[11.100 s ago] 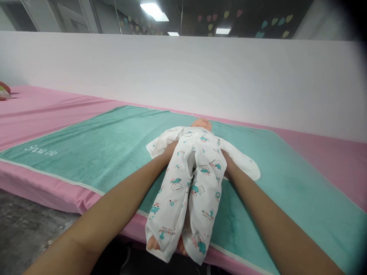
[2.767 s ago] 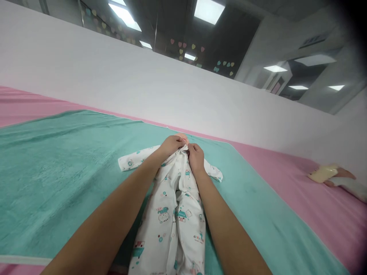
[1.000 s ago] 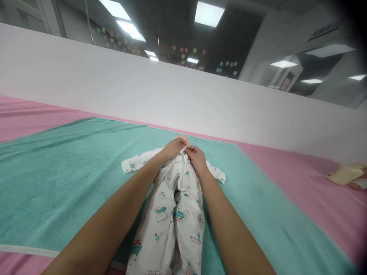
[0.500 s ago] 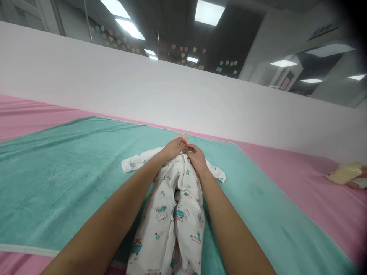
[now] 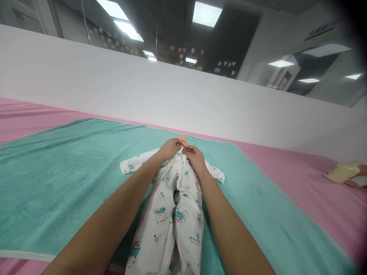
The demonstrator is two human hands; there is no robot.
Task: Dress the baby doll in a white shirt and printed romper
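Note:
A white baby romper (image 5: 163,217) with small printed animals and houses lies front up, its sleeves spread to both sides and its legs toward me. At its neckline my left hand (image 5: 171,148) pinches the collar edge between thumb and fingers. My right hand (image 5: 195,157) meets it there, fingertips closed on the other side of the collar. Just beyond my fingers shows the head of a doll (image 5: 182,139), mostly hidden by my hands; the romper is around its body. Lower down, the romper's front gapes between the legs.
Under the romper spreads a teal blanket (image 5: 71,183) over a pink sheet (image 5: 309,172). A white wall (image 5: 143,91) with mirror-like glass and heart stickers above stands behind. At the far right lies a pale yellow object (image 5: 342,172), partly out of frame, perhaps on another doll.
My left hand has shifted slightly back from the doll's head, so more of the head and the collar edge shows. Both hands stay at the neckline.

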